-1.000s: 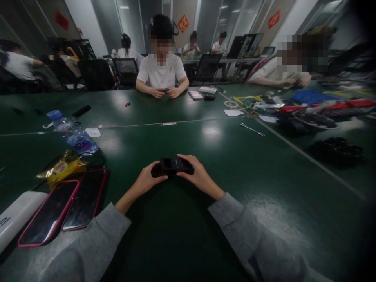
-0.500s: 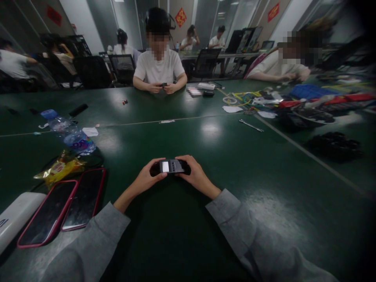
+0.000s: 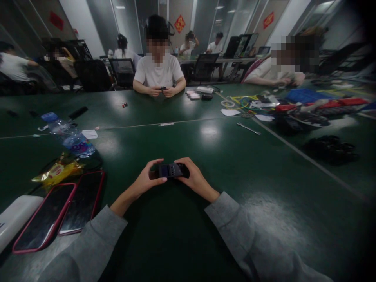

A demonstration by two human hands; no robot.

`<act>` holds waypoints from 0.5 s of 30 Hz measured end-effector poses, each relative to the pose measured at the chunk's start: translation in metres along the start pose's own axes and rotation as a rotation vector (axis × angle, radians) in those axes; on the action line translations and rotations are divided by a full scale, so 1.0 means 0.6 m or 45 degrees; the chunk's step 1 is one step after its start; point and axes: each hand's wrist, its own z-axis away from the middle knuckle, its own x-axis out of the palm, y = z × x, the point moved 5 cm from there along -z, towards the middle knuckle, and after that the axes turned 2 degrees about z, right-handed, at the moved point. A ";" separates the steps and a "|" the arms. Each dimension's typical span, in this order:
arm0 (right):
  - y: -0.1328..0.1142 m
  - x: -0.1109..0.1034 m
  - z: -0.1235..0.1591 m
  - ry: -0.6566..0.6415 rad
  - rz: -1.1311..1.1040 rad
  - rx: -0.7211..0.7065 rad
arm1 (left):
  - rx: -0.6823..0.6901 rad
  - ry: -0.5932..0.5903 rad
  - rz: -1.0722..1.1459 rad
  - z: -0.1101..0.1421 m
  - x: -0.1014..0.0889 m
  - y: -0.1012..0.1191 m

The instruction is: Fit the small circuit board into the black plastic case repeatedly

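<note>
Between my two hands is a small black device (image 3: pixel 172 170) with a little screen and a row of buttons on its face. My left hand (image 3: pixel 144 177) is curved around its left end, thumb along the lower edge and index finger at the upper edge. On the other side, my right hand (image 3: pixel 194 177) grips the right end between thumb and fingers. The screen looks dark. Both hands are low over the green table (image 3: pixel 164 219), and I cannot tell whether the device touches it.
Two red-edged phones (image 3: pixel 82 201), a white case (image 3: pixel 17 219), a yellow packet (image 3: pixel 60 170) and a plastic bottle (image 3: pixel 69 135) lie at left. A wrench (image 3: pixel 249 128), black bundle (image 3: pixel 330 149) and cluttered cables (image 3: pixel 246 102) are at right. A person (image 3: pixel 159 72) sits opposite.
The device's screen has gone from bright white to dark. My left fingers look slightly looser around its end. The camera view has shifted a little; the device stays in my hands.
</note>
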 end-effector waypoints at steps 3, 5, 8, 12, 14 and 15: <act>0.003 0.001 0.001 -0.013 -0.010 0.006 | 0.019 -0.022 0.028 0.000 0.003 0.004; 0.003 0.001 0.001 -0.011 -0.018 0.006 | 0.046 -0.019 0.051 0.001 0.005 0.008; 0.001 0.000 0.000 -0.001 -0.028 0.001 | 0.089 -0.025 0.079 0.001 0.008 0.012; -0.004 -0.003 -0.001 0.005 -0.025 0.012 | 0.122 0.000 0.155 0.000 0.009 0.009; -0.006 -0.003 0.000 -0.005 -0.029 0.025 | 0.107 0.012 0.205 0.000 0.008 0.005; -0.006 -0.004 0.000 -0.011 -0.032 0.030 | 0.095 0.012 0.224 -0.001 0.008 0.003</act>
